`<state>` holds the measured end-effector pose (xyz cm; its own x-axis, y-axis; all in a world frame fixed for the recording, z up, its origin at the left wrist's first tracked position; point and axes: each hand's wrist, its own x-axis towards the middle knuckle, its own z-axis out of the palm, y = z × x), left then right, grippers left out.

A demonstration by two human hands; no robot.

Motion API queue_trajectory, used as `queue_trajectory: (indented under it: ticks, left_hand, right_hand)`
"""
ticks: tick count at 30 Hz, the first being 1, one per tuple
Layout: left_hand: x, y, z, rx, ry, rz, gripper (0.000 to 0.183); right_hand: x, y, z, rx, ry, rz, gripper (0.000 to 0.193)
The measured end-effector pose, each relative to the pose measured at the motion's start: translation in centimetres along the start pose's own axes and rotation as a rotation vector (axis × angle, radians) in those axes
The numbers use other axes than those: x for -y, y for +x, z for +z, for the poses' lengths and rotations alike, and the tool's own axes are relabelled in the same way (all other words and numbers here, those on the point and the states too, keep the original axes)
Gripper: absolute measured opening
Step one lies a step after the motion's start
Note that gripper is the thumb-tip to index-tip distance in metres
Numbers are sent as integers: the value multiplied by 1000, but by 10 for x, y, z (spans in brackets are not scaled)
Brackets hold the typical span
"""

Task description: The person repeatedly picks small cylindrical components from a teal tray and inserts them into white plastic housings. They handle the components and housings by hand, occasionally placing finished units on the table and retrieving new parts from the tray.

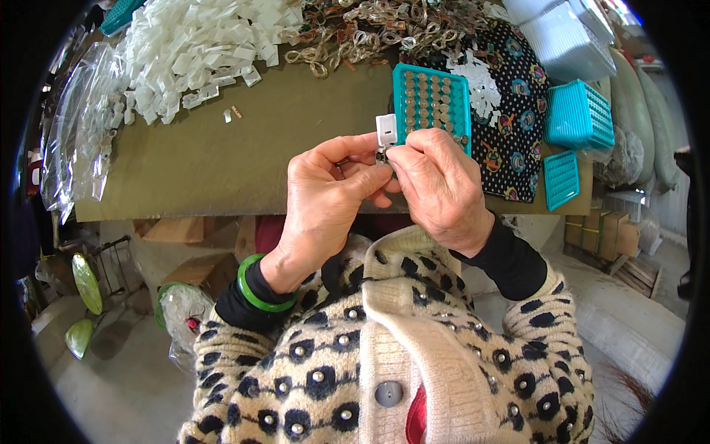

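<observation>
Both my hands meet in front of me over the table's near edge. My left hand (329,185) is closed, thumb and fingers pinching at a small white plastic tag (386,129) with a dark slot; the tag sticks up past the fingertips. Just below it shows a tiny dark metallic piece (381,155) between the two hands. My right hand (442,185) is closed too, its fingertips pressed together beside that piece; what they grip is mostly hidden. Right behind the hands lies a teal tray (400,89) with rows of small round metallic pieces (423,95).
At the back left is a heap of white plastic tags (200,52), beside clear plastic bags (85,126). Looped clear and brown strips (370,29) pile at the back. White tags (477,81) lie on a black patterned cloth (510,111). Stacked teal trays (577,115) stand right.
</observation>
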<state>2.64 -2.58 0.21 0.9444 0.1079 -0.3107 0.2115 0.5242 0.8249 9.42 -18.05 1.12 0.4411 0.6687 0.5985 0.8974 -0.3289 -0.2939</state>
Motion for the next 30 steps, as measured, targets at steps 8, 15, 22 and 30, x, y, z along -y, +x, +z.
queue_trajectory:
  ticks: [8,15,22,30]
  left_hand:
    - [-1,-1,2,0,-111,-53,28]
    - [2,-1,-1,-1,-84,-56,26]
    - [3,1,2,-10,-71,-54,24]
    - [3,4,-2,-22,24,-68,25]
  right_hand:
    - [4,-2,-9,-27,130,153,29]
    - [3,1,-2,-96,183,170,24]
    - [1,1,-9,-30,263,230,21]
    - [6,-2,-10,-30,331,360,19]
